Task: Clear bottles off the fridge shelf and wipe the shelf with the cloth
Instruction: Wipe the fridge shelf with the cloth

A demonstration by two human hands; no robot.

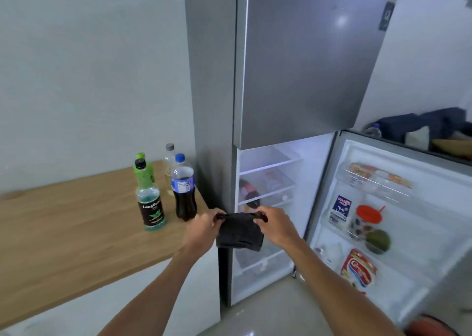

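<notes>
On the left, a wooden table (76,223) carries four bottles grouped at its right end, close beside the fridge (293,67): a dark-labelled bottle (150,203) of blue-green liquid nearest, a green bottle (143,168) right behind it, a cola bottle (183,187) with a blue cap to the right, and a clear bottle (169,164) farthest back. In front of the fridge's near corner, the left hand (203,229) and the right hand (277,224) each pinch a top corner of a dark cloth (240,232), which hangs between them. Behind the cloth, the lower compartment stands open, its white shelves (268,166) lit inside. At the right, the open door (398,208) holds cartons, a jar and packets in its racks.
</notes>
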